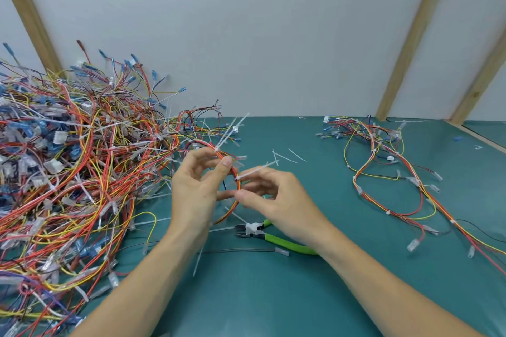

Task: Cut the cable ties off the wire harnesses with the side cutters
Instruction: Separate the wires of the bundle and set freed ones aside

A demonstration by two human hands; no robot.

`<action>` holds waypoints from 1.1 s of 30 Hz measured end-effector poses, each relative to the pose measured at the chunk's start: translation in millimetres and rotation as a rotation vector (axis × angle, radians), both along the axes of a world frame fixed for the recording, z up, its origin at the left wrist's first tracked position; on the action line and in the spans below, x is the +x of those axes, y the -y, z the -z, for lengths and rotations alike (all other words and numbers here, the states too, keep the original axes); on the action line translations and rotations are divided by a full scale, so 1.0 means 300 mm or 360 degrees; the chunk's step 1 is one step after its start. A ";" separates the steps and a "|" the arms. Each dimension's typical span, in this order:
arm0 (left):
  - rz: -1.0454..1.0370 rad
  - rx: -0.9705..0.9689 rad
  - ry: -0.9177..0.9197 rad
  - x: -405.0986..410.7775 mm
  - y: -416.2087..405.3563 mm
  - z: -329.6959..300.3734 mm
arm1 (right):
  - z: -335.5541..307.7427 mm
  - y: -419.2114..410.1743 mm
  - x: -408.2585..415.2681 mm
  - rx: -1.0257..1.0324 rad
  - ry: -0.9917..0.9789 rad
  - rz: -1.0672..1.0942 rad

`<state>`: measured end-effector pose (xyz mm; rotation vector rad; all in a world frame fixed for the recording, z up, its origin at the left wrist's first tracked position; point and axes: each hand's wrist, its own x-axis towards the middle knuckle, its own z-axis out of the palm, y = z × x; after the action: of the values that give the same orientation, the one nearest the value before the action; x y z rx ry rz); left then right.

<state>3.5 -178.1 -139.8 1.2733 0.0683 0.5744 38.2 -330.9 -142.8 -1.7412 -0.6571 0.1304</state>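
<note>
- Two hands worked above the middle of the green tabletop (273,295), both on one wire harness (235,172), a curved bundle of red, orange and yellow wires.
- The left hand (195,189) pinched the harness between thumb and fingertips, the other fingers loosely curled.
- The right hand (276,200) had its thumb and fingers curled toward the same bundle, at the spot where one white cable tie (254,171) stood out from it; whether the fingers actually gripped that tie could not be told.
- A second cable tie (228,134) stuck up from the harness above the left hand's fingers.
- One pair of side cutters (262,232) with green handles lay flat on the tabletop just under the right hand, held by neither hand, its jaws pointing left.
- One large tangled heap of harnesses (68,172) covered the tabletop's left side.
- A smaller loose group of harnesses (383,172) lay toward the right edge, well apart from the hands.
- About three cut tie tails (287,156) lay between the hands and the back edge.
</note>
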 end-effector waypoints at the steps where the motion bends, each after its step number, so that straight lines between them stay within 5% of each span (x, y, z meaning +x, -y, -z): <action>1: 0.0010 0.0010 0.0005 0.000 0.001 0.000 | -0.004 -0.001 -0.001 0.0058 -0.0017 0.0031; 7: 0.0098 0.0352 -0.0037 0.001 0.014 0.001 | -0.015 0.003 -0.001 0.0061 -0.0112 0.0237; 15: 0.0217 0.0639 -0.0160 0.002 -0.003 0.004 | -0.058 0.056 0.057 0.0510 -0.0508 0.0321; 21: 0.0292 0.1529 -0.0299 -0.005 0.003 0.043 | -0.054 0.100 0.115 0.0583 -0.0623 0.0523; 27: 0.0019 0.1333 -0.0130 -0.001 0.000 0.040 | -0.054 0.110 0.119 0.0598 -0.0774 0.0417; 33: -0.0169 0.0995 -0.0062 -0.006 -0.006 0.013 | -0.052 0.060 0.078 0.0275 -0.0646 0.0544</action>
<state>1.8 -176.3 -143.7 1.8967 -0.0147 0.6903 61.5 -348.9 -127.1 -1.5718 -0.0692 0.1773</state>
